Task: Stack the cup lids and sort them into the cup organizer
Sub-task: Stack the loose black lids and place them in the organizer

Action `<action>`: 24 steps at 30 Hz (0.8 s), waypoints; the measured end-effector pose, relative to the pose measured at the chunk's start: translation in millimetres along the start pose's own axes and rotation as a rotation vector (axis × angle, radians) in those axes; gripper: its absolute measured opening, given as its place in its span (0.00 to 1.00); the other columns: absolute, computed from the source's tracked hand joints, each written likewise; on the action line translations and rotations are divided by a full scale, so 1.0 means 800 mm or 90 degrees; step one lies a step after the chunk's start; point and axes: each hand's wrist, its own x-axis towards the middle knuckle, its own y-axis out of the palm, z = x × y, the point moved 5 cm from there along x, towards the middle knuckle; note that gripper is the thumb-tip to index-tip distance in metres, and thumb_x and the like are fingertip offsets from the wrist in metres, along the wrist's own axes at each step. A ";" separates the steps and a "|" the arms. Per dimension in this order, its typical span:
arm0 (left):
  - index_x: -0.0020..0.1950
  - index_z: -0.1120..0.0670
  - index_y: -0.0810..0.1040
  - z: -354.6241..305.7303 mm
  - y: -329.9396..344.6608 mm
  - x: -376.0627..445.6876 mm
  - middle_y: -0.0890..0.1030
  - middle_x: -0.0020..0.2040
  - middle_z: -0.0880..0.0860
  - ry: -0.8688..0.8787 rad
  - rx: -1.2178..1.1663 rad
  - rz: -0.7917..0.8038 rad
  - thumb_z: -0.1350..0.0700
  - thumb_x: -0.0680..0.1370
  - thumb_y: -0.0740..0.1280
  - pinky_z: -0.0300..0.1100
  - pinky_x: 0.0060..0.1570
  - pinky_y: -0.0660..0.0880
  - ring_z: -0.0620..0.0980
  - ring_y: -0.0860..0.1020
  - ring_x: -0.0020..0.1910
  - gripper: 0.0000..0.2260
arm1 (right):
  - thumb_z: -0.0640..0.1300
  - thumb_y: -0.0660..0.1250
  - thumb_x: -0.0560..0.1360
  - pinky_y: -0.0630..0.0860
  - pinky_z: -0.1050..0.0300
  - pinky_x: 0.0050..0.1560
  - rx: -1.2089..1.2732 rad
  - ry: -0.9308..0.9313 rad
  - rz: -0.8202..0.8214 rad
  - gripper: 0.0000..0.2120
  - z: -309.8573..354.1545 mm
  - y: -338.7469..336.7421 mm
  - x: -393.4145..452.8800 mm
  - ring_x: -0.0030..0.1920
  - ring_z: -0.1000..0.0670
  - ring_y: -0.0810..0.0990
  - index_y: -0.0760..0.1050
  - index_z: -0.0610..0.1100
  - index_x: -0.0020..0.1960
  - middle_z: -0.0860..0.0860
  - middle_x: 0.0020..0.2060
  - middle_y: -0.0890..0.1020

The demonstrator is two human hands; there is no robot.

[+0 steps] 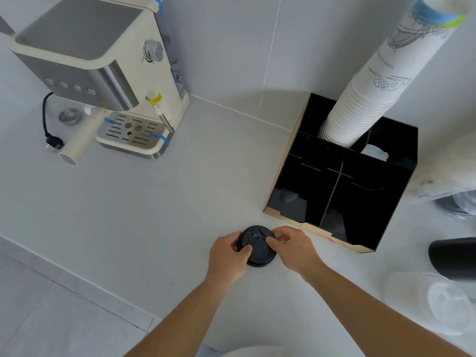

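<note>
A short stack of black cup lids rests on the white counter near the front edge. My left hand grips its left rim and my right hand grips its right rim, thumbs on top. Just behind and to the right stands the black cup organizer, open on top, with several compartments. A tall stack of white paper cups stands in its back compartment. The front compartments look dark and I cannot tell what is inside them.
A cream espresso machine stands at the back left with its plug and cord beside it. Clear plastic lids in a bag lie at the right, near a black object. The counter's front edge runs diagonally at the left.
</note>
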 end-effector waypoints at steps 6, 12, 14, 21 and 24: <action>0.34 0.57 0.76 0.007 0.001 0.001 0.75 0.29 0.48 -0.092 -0.079 0.005 0.56 0.72 0.68 0.31 0.28 0.66 0.47 0.70 0.29 0.08 | 0.47 0.68 0.77 0.77 0.55 0.46 0.098 0.049 0.032 0.05 0.005 0.005 -0.001 0.46 0.47 0.80 0.82 0.48 0.47 0.50 0.44 0.84; 0.42 0.63 0.82 0.015 0.001 -0.007 0.81 0.39 0.60 -0.189 -0.263 0.026 0.53 0.71 0.69 0.57 0.53 0.78 0.53 0.77 0.40 0.12 | 0.44 0.72 0.75 0.82 0.49 0.54 0.185 0.081 0.051 0.05 0.002 0.005 -0.007 0.50 0.46 0.82 0.81 0.48 0.51 0.50 0.48 0.85; 0.41 0.57 0.84 0.012 -0.001 -0.010 0.84 0.43 0.61 -0.190 -0.285 0.040 0.53 0.71 0.71 0.57 0.56 0.77 0.53 0.79 0.42 0.08 | 0.44 0.73 0.74 0.83 0.48 0.54 0.200 0.085 0.048 0.07 0.001 0.002 -0.009 0.49 0.46 0.83 0.82 0.47 0.52 0.50 0.48 0.85; 0.49 0.54 0.82 -0.005 -0.015 -0.023 0.86 0.48 0.55 -0.175 -0.368 0.105 0.58 0.74 0.72 0.49 0.56 0.79 0.52 0.83 0.52 0.05 | 0.48 0.74 0.73 0.75 0.64 0.37 0.230 0.056 0.020 0.13 0.000 -0.018 -0.029 0.48 0.50 0.83 0.78 0.54 0.56 0.53 0.51 0.82; 0.50 0.56 0.82 -0.014 -0.021 -0.029 0.87 0.47 0.55 -0.152 -0.378 0.108 0.60 0.74 0.72 0.48 0.53 0.81 0.53 0.84 0.50 0.06 | 0.48 0.75 0.72 0.76 0.64 0.38 0.240 0.043 0.015 0.14 0.002 -0.025 -0.039 0.47 0.52 0.83 0.79 0.53 0.57 0.53 0.51 0.83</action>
